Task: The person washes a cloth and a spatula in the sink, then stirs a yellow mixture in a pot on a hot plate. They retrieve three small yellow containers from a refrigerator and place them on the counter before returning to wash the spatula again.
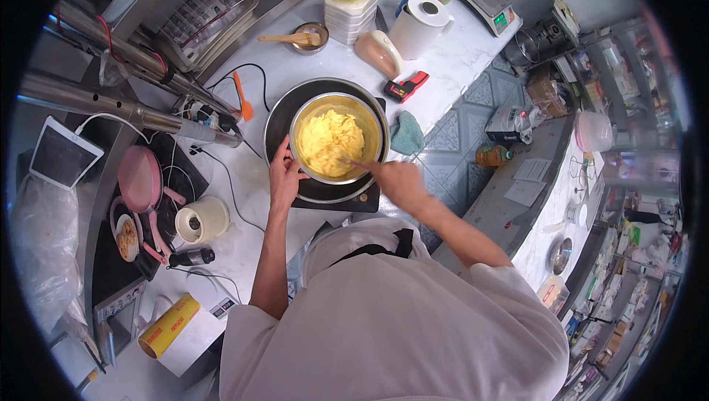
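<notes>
A steel mixing bowl (375, 118) holding a thick yellow mixture (330, 138) sits inside a wide dark pan (282, 103). Under the pan is a black cooktop (365, 201). My left hand (284, 175) holds the bowl's rim at its lower left, fingers along the outer wall. My right hand (403, 184), blurred by motion, is closed around the handle of a stirring tool (359, 164), whose far end is in the mixture; its type cannot be told.
A teal cloth (408, 134) and a red-black infrared thermometer (407, 87) lie right of the pan. An orange spatula (242, 96) and black cables lie left. Behind stand a small bowl with a brush (304, 39), a yellow-lidded container (353, 10) and a white jug (419, 27).
</notes>
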A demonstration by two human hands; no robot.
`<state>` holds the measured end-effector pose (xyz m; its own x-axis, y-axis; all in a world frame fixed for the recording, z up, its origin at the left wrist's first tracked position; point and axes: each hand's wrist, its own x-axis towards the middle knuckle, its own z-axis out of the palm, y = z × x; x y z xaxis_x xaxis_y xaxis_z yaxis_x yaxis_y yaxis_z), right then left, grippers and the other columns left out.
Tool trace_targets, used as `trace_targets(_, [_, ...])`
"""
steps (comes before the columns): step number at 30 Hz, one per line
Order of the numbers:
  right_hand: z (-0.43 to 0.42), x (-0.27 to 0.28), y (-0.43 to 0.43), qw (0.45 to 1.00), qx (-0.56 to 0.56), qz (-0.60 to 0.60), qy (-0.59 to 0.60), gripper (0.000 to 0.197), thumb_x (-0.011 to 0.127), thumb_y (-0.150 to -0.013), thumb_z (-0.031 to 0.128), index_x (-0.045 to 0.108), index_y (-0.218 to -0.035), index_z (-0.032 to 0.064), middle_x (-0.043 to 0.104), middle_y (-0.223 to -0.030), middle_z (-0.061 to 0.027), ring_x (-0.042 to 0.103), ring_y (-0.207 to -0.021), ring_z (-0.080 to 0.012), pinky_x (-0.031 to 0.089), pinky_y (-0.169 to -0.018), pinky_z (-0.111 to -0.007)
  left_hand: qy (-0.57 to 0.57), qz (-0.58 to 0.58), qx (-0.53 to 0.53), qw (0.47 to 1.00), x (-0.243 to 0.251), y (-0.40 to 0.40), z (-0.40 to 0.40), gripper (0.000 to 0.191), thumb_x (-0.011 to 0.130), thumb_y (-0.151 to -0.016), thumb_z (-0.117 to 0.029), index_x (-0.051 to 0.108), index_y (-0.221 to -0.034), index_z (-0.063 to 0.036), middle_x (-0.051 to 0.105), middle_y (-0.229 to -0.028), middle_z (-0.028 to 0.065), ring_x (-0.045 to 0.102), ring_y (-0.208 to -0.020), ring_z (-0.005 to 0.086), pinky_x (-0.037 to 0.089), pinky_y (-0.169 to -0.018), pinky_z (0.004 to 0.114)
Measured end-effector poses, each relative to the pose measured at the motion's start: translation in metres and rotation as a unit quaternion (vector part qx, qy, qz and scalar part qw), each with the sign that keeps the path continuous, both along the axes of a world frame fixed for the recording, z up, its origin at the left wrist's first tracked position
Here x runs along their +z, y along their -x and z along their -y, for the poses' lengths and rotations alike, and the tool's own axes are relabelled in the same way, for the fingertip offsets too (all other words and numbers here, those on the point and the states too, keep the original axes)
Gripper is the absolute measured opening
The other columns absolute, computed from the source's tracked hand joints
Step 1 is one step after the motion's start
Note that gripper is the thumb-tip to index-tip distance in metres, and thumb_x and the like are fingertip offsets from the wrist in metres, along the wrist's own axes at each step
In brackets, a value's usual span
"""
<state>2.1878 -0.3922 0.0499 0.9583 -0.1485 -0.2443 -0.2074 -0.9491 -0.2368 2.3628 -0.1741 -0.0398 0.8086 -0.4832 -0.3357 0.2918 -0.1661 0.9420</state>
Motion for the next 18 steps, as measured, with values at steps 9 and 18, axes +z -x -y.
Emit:
trace_targets(9, [-0.015, -0.011, -0.011, 0.998, -0.026, 0.063, -0.019, 0.026, 0.063, -0.089, 0.01, 0.072, -0.113, 0.0073, 0.072, -0.072, -0.0166, 0.073, -0.068, -0.0349, 0.059, -0.062, -0.049, -0.011, -0.004, -0.005, 1.0, 0.004, -0.001, 0.001, 0.06, 0.054, -0.102, 0.004, 0.038, -0.16, -0.0043, 0.056, -0.106, 0.0061, 0.065, -0.086, 0.0116, 0.065, -0.068, 0.029])
trace_targets(18, [-0.026, -0.024, -0.016, 0.995, -0.046, 0.081, -0.048, 0.035, 0.065, -0.087, 0.009, 0.071, -0.121, 0.012, 0.072, -0.075, -0.017, 0.074, -0.07, -0.0361, 0.058, -0.061, -0.05, 0.0, -0.006, 0.002, 1.0, 0.003, -0.002, 0.0, 0.061, 0.055, -0.102, 0.003, 0.038, -0.16, -0.0045, 0.056, -0.103, 0.0048, 0.064, -0.087, 0.0116, 0.066, -0.068, 0.029])
